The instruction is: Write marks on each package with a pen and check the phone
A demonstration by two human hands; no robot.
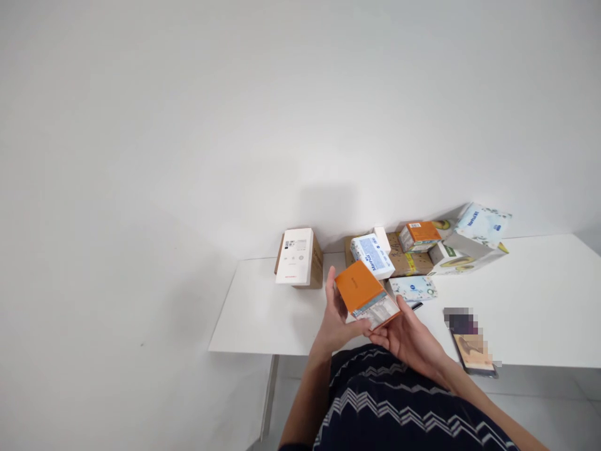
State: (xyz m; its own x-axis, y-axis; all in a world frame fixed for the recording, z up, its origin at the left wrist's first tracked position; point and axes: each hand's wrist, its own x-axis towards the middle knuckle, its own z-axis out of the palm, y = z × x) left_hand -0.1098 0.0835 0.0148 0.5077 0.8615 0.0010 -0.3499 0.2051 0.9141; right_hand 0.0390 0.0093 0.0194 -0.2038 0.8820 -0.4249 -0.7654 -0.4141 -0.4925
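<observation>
Both of my hands hold an orange box point(361, 290) with a white printed label on its near side, tilted above the front of the white table point(253, 313). My left hand point(334, 319) grips its left side with the fingers up along the edge. My right hand point(407, 335) supports it from below and the right, palm up.
A white-and-brown box point(298, 257) stands at the back left. Several more boxes lie in a pile at the back: a blue-and-white one point(372, 255), a small orange one point(420, 234), a floral one point(482, 224). A phone point(472, 351) lies near the front edge at right.
</observation>
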